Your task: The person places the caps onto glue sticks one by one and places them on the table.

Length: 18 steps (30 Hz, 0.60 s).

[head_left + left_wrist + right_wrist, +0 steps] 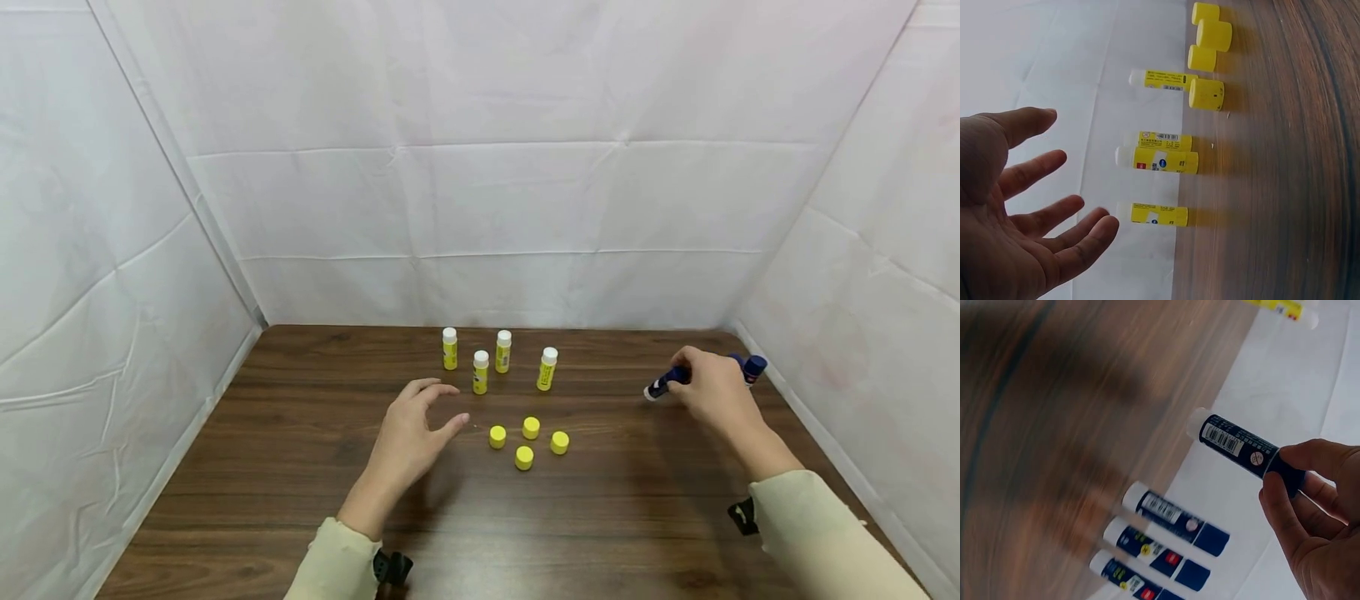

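Observation:
My right hand [712, 392] pinches a dark blue glue stick [1238, 445] by its blue end, thumb on one side and fingers on the other. The stick is tilted, its white end pointing down and left in the head view. Beside that hand stand several more blue glue sticks [1175, 515], blue ends up, partly hidden by the hand in the head view. My left hand [408, 429] hovers with fingers spread, holding nothing. It is nearest to several upright yellow glue sticks [480, 379] with white tops, and to several short yellow caps [497, 437] in front of them.
A dark wood-grain table [300, 467] lies beneath everything. White cloth walls [510, 208] enclose it at the back and both sides. The yellow sticks stand toward the back middle, the blue ones near the right edge.

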Tool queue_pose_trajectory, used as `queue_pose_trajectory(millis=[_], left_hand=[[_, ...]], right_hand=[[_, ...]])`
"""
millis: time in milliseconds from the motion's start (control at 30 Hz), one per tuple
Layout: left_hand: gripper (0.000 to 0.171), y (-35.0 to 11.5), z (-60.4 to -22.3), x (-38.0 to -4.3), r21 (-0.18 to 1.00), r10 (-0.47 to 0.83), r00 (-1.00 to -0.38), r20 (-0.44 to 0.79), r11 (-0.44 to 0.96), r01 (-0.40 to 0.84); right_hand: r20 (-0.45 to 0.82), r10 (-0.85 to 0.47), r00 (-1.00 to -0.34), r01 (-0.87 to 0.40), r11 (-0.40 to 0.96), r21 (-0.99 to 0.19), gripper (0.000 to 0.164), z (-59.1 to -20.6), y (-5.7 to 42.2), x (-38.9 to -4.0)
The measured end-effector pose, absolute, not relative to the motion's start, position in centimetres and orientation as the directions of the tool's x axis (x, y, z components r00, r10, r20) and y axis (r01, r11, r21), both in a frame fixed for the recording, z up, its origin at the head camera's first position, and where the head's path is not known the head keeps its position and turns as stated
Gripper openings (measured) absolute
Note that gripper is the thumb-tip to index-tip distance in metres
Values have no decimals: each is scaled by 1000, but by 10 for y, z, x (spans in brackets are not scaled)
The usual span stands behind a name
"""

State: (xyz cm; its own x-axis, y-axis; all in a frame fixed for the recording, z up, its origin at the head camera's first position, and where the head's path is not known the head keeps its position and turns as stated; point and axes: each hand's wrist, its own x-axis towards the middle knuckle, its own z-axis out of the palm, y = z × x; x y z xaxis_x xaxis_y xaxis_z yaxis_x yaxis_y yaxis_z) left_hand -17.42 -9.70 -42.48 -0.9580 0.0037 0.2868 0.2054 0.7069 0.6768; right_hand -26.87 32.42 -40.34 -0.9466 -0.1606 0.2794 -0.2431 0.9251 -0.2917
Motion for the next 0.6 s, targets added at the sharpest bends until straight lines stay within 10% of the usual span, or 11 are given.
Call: queue_pose_trajectory(millis=[600], left_hand=[[41,-102,-430,-174,655,12,-959,282,729,202]], right_hand=[[263,-192,-946,-234,962,-141,27,-406,345,-300]])
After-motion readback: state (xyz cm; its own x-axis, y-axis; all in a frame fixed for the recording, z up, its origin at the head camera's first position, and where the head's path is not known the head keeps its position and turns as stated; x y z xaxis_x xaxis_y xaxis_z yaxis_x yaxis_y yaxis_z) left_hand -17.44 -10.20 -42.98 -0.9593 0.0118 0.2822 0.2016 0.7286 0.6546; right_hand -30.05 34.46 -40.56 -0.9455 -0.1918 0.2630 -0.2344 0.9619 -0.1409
